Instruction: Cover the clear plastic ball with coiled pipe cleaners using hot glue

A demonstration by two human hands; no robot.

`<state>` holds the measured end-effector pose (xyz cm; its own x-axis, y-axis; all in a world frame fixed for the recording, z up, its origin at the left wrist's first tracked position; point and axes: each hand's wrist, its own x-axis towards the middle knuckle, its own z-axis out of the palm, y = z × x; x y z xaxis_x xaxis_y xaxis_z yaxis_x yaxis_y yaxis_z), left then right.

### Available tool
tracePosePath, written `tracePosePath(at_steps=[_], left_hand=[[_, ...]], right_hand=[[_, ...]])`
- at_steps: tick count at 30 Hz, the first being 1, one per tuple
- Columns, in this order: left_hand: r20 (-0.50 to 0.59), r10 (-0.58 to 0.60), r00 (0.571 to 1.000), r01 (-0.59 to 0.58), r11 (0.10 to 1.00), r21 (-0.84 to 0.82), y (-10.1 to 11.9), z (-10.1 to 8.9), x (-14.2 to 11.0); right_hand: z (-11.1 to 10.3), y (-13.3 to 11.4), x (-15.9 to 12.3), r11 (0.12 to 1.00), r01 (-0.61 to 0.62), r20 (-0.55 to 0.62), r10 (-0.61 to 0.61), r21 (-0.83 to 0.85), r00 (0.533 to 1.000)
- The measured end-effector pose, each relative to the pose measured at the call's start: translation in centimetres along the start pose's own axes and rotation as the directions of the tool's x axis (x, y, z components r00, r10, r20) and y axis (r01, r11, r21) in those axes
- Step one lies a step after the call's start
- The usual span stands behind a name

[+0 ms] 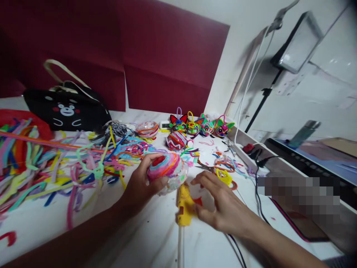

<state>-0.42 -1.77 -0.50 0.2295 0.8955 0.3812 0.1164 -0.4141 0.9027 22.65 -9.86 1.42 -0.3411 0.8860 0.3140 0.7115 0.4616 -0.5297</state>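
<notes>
My left hand (143,182) is closed round a ball (164,167) partly wound with red, blue, pink and orange fuzzy pipe cleaners; its lower right side is clear and speckled. My right hand (220,201) is open, its fingers curved and apart, holding nothing. Just left of its fingertips lies a yellow hot glue gun (185,208) on the table, a glue stick (180,245) trailing toward me. A small red piece (198,201) shows beside the thumb. Beyond the right hand are scissors (206,166) and a yellow pipe cleaner bundle (224,177).
Loose pipe cleaners (95,167) cover the left side, before a black bag (67,111). At the back stand several decorated balls with ears (193,126), a striped ball (176,140) and a striped half-shell (147,129). A phone (301,221) and black cable (259,197) lie right.
</notes>
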Motion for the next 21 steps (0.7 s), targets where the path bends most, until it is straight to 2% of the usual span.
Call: tracePosePath(at_steps=[3, 6, 11, 21], left_hand=[[0.008, -0.009, 1.000, 0.008, 1.000, 0.009, 0.4, 0.7, -0.7], [0.054, 0.003, 0.999, -0.004, 1.000, 0.018, 0.6, 1.2, -1.3], [0.113, 0.093, 0.989, -0.104, 0.990, 0.094, 0.3, 1.4, -1.6], [0.115, 0.196, 0.974, -0.216, 0.957, 0.194, 0.0, 1.5, -1.8]], right_hand=[[0.2, -0.6, 0.4, 0.989, 0.097, -0.246, -0.066, 0.114, 0.967], [0.9, -1.3, 0.8, 0.974, 0.160, -0.370, -0.091, 0.161, 0.925], [1.8, -1.6, 1.2, 0.969, 0.169, -0.418, -0.080, 0.181, 0.905], [2.1, -1.2, 1.2, 0.965, 0.158, -0.442, -0.051, 0.209, 0.896]])
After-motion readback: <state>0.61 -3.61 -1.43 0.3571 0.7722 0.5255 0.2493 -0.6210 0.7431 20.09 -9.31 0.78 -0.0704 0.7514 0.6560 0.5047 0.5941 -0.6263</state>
